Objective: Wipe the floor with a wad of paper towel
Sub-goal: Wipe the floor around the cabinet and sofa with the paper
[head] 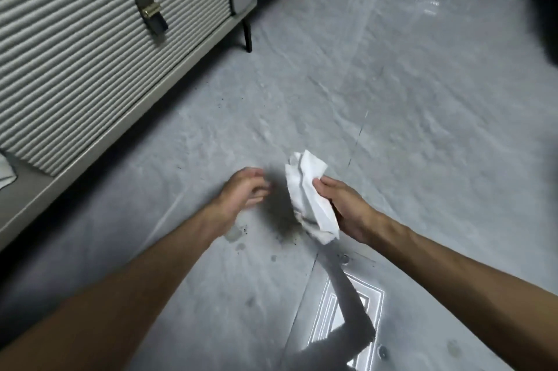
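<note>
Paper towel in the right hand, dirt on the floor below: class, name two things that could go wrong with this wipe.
1. The paper towel is held loosely at one edge by the right hand, so it may unfold or slip when pressed down.
2. The dark specks and damp spots on the floor may smear rather than lift.

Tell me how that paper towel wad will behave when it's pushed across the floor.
The paper towel wad looks creased and loosely bunched in the right hand, so it is probably light and floppy. Pressed on the floor, it would likely flatten and may snag or tear on the dark grit.
</note>
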`<action>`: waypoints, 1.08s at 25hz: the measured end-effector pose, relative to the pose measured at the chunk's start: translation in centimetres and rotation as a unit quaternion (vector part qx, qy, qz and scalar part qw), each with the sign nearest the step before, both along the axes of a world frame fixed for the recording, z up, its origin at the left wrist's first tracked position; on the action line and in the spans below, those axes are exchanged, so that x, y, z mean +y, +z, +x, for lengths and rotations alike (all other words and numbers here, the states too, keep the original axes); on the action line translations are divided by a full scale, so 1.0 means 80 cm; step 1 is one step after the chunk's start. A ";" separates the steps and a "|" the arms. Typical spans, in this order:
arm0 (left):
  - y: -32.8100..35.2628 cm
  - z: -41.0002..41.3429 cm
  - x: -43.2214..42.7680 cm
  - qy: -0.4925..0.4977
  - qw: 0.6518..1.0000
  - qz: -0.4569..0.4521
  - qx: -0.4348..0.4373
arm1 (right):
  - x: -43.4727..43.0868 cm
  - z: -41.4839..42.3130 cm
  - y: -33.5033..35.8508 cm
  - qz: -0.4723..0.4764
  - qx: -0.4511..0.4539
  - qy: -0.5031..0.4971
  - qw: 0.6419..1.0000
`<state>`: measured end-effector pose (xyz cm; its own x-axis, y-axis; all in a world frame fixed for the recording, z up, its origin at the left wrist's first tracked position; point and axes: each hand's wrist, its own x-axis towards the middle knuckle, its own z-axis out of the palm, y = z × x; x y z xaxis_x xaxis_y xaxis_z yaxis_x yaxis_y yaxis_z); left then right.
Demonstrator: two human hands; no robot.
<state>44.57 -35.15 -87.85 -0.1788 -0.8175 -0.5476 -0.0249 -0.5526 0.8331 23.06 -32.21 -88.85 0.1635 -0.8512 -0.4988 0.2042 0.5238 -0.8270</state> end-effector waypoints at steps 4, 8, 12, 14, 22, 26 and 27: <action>0.012 -0.036 0.022 -0.164 0.977 0.041 0.131 | 0.039 -0.023 0.045 0.102 -0.192 0.008 0.976; 0.018 -0.065 0.033 -0.195 0.972 0.023 0.129 | 0.062 -0.040 0.056 0.087 -0.232 0.038 0.968; 0.018 -0.082 0.040 -0.212 0.975 0.000 0.072 | 0.077 -0.058 0.044 0.097 -0.225 0.020 0.969; 0.019 -0.085 0.042 -0.216 0.974 -0.005 0.067 | 0.078 -0.064 0.038 0.081 -0.198 0.019 0.977; 0.011 -0.090 0.040 -0.164 0.982 -0.001 0.093 | 0.078 -0.085 0.021 0.081 -0.169 0.021 0.982; 0.006 -0.082 0.036 -0.121 0.985 0.024 0.121 | 0.081 -0.118 0.019 0.088 -0.217 -0.058 0.970; 0.004 -0.082 0.036 -0.115 0.985 0.031 0.126 | 0.082 -0.123 0.019 0.075 -0.203 -0.052 0.975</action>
<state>38.05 -32.29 -87.54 -0.4913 -0.7067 -0.5091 0.0485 -0.6058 0.7942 13.24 -25.64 -87.29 0.2899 -0.7960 -0.5314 0.5580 0.5916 -0.5819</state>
